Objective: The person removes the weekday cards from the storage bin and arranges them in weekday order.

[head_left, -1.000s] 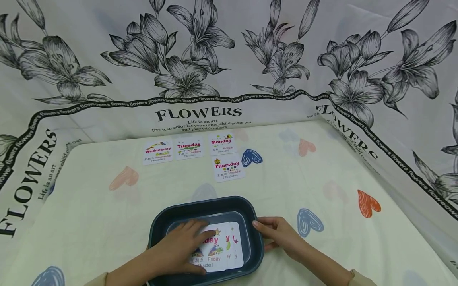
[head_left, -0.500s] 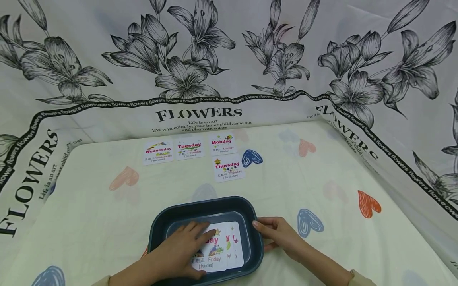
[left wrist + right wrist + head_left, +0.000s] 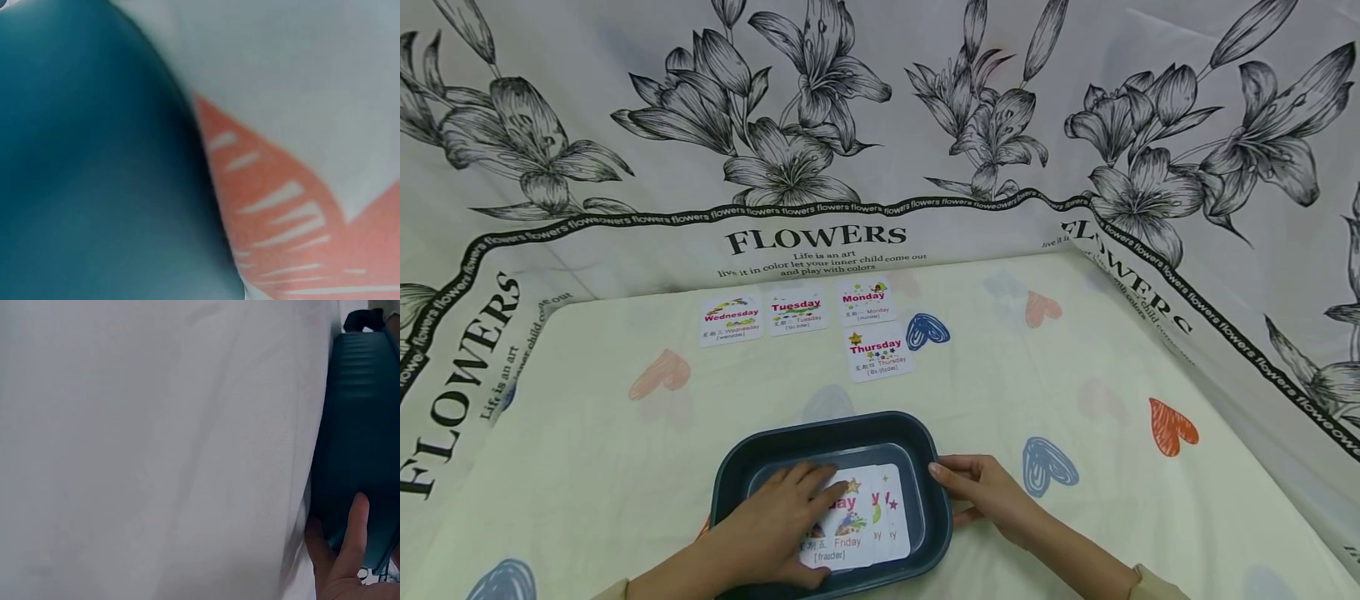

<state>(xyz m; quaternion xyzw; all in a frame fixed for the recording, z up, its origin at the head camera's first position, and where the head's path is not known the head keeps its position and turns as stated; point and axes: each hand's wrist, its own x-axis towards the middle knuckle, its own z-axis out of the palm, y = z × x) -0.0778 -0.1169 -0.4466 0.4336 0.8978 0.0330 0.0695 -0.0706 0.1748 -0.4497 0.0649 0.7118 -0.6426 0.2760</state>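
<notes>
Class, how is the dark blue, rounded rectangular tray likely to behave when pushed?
The tray probably stays rigid: its walls stand without sagging. Being wide and low, it seems unlikely to tip. The overlapping white printed cards lying flat inside might slide.

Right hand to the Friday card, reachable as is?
Probably yes, if the right hand lets go of the tray. The tray is open-topped and the Friday card overlaps the other cards from above, though the left hand covers part of it.
</notes>
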